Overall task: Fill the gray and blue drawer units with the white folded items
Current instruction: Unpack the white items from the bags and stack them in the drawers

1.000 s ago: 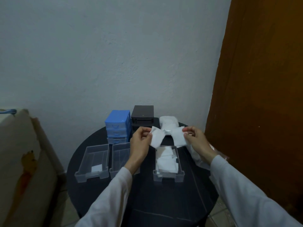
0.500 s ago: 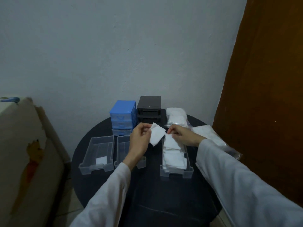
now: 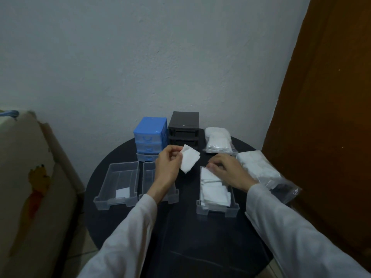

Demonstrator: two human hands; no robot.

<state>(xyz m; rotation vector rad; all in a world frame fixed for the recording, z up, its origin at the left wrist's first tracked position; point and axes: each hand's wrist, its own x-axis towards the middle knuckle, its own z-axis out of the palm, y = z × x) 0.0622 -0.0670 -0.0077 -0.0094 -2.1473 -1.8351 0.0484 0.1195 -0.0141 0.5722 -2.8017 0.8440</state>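
Note:
My left hand (image 3: 168, 165) pinches a white folded item (image 3: 188, 158) by its corner and holds it above the table. My right hand (image 3: 226, 171) lies over the far end of the right clear drawer (image 3: 217, 208), fingers curled down onto the white folded items (image 3: 214, 192) stacked in it. Whether it pinches one is hidden. The blue drawer unit (image 3: 151, 134) and the gray drawer unit (image 3: 183, 126) stand at the back of the round black table (image 3: 180, 237). The left clear drawer (image 3: 118, 185) has one white item (image 3: 122, 192) in it. My left forearm partly covers the middle clear drawer (image 3: 148, 177).
Two clear plastic bags of white items lie at the back right, one (image 3: 217, 141) beside the gray unit and one (image 3: 265, 173) at the table's right edge. A brown door (image 3: 325, 117) stands at the right. A cream padded object (image 3: 30, 187) stands at the left.
One second ago both hands held white items up between them. My right hand has since gone down onto the right drawer's stack. My left hand still holds its item up.

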